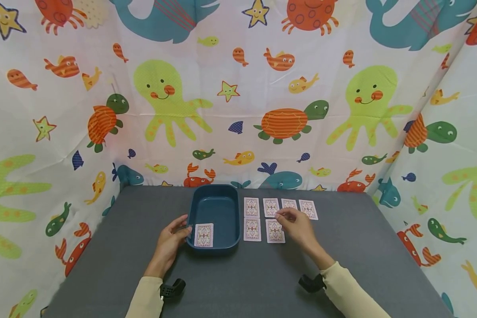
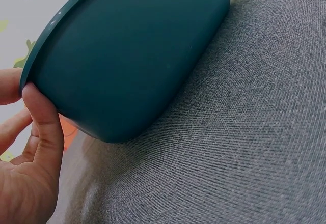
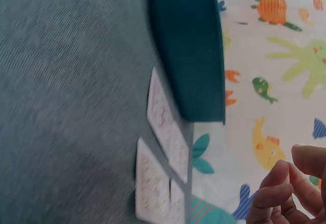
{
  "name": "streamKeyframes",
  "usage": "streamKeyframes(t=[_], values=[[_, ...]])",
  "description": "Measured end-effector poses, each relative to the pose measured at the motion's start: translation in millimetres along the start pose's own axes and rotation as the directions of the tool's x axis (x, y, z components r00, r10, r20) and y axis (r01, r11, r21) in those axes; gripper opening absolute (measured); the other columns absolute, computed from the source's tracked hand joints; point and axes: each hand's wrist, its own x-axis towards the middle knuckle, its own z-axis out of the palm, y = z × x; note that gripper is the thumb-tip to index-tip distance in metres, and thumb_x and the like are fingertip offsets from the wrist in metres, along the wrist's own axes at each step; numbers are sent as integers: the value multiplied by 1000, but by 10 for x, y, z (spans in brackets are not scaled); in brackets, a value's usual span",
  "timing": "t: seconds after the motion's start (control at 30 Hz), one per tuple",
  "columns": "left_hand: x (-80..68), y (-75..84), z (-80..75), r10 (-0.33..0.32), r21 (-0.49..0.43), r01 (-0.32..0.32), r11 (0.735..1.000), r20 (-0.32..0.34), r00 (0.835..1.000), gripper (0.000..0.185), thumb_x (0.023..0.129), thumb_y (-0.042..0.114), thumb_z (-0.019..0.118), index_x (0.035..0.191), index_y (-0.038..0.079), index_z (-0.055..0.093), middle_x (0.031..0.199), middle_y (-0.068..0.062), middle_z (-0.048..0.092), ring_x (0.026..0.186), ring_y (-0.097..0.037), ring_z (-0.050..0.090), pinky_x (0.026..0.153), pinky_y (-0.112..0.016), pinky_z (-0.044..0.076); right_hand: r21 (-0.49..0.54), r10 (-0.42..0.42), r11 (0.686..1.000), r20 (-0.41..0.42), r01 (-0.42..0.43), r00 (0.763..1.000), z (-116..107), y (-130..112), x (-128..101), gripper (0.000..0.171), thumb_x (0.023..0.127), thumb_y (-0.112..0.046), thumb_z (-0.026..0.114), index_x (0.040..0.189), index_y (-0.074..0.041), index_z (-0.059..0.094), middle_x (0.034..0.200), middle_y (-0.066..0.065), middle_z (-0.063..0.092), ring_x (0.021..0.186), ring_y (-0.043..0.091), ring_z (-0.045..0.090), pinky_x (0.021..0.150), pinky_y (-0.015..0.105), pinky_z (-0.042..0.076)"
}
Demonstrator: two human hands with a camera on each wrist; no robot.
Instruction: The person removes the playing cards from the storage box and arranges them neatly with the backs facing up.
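My left hand point(image 1: 172, 238) grips the left rim of a dark blue-green plastic tray point(image 1: 235, 212), thumb outside the wall and fingers over the edge. One playing card point(image 1: 204, 235) lies face down at the tray's near left inside. My right hand point(image 1: 298, 227) hovers over the right end of the card rows, its fingers point(image 3: 272, 196) loosely bent towards the thumb; no card shows between them. Just left of it lies a face-down playing card point(image 1: 275, 231), beside another playing card point(image 1: 252, 229) in the near row. Several face-down cards point(image 1: 251, 207) form the far row.
A grey cloth-covered table point(image 1: 230, 282) lies under everything. Behind and at both sides hangs a white curtain point(image 1: 230, 132) printed with sea animals. Dark straps are on both wrists. The tray stands left of the cards, its right wall close to them.
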Motion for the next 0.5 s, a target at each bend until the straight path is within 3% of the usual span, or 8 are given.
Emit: streamKeyframes(t=[0.27,0.5], values=[[6,9,4,-8,-7,8,1000,-12,1000,50,93,13,65,141,17,52,136,-11,47,107,-19,50,84,-32,44,90,-69,994,40,65,997,95,-252,-72,18,92,-21,69,102,-6,71,82,13,67,59,15,60,54,25,45],[6,1,9,-9,2,9,1000,-9,1000,50,93,13,65,141,17,52,136,-11,47,109,-20,50,85,-33,43,122,-104,988,67,96,992,259,-379,-90,21,92,-24,69,104,-7,71,83,12,66,62,16,59,56,25,47]])
